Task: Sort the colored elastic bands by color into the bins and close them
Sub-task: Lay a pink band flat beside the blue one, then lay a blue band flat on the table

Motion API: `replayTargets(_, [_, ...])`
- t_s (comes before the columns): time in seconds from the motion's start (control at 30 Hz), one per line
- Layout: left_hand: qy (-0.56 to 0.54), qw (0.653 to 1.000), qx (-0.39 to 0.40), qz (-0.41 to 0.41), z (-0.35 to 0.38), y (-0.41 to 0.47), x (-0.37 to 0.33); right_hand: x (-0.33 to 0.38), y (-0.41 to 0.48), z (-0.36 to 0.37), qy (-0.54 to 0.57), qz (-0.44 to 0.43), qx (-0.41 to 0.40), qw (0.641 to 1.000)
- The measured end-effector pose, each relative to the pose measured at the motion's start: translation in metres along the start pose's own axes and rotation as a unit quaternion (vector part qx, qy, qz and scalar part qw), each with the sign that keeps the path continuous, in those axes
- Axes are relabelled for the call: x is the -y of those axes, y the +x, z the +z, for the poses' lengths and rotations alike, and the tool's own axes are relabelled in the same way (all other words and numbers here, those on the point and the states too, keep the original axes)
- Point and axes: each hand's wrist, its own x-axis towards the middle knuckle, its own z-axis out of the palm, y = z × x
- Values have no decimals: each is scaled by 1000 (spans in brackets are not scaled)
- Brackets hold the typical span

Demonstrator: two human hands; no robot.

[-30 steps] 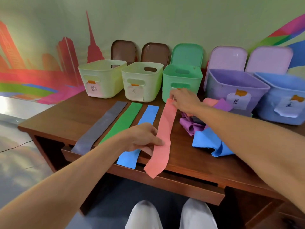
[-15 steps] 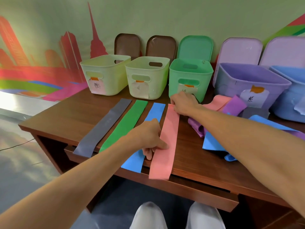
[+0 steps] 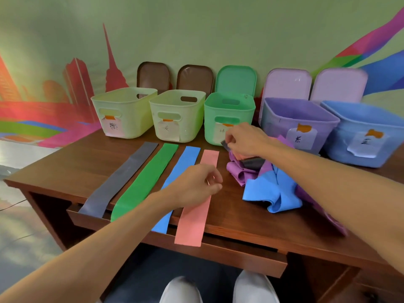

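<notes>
Pinching the dark grey band (image 3: 253, 164), right hand (image 3: 247, 141) sits beside green bin (image 3: 211, 121); left hand (image 3: 196, 184) loosely curled over pink band (image 3: 192, 224), holding nothing.

Grey band (image 3: 122, 176), green band (image 3: 146, 180), blue band (image 3: 185, 160), pink band (image 3: 194, 219) on brown table (image 3: 65, 169).

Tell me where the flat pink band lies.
In the head view the pink band lies flat on the desk, rightmost of the four strips, between the blue band and the tangled pile, its near end overhanging the edge.
</notes>
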Motion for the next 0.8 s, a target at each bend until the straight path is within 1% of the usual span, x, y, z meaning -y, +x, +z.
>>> replayTargets(0.1, [-43, 999, -12, -9, 19, 4, -15, -17, -29, -13, 37, 9, -8, 999])
replayTargets(0.23, [-89, 992, -45, -74, 53, 19, -31, -39, -66, -19, 113, 24, -27, 993])
replayTargets(0.37, [-68, 984, -111, -124, 80, 32, -36, -53, -95, -24, 146, 13, -37, 988])
replayTargets(0.47, [-26, 984, -127, -120, 87, 32, -41, -61, -107, -26, 156, -1, -37, 987])
replayTargets(0.53, [-23, 984, -129, -118, 86, 31, -42, -65, -110, -25, 172, -6, -39, 984])
replayTargets(0.67, [-100, 975, -147, -135, 82, 29, -44, -67, -115, -23, 202, -16, -34, 979])
replayTargets(0.8, [-152, 967, -156, -133, 75, 27, -51, -68, -119, -22, 212, -31, -39, 976])
